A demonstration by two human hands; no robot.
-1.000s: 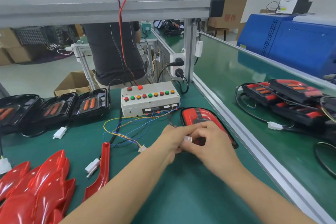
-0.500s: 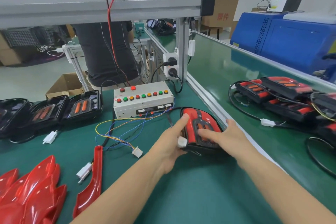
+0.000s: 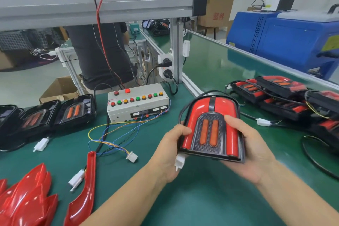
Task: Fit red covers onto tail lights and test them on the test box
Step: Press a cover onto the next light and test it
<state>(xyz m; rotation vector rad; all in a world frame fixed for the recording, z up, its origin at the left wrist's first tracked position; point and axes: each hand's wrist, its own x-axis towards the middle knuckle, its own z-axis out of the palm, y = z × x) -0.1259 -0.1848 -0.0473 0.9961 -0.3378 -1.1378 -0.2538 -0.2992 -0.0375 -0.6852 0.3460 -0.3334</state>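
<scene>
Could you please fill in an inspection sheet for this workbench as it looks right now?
Surface: green bench mat, no visible damage.
Job's things: covered tail light held above the bench; test box behind it; uncovered tail lights far left; red covers near left; finished tail lights on the right.
Clutter: nothing seen.
Grippers: left hand and right hand both grip the covered tail light.
Cables: test-box connector lies unplugged; light's white plug hangs by the left hand.
Surroundings: blue machine; person standing behind bench.

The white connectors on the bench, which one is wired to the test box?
The white connector on the coloured wires running from the test box, lying just right of the single red cover; the others hang off tail light cables.
</scene>
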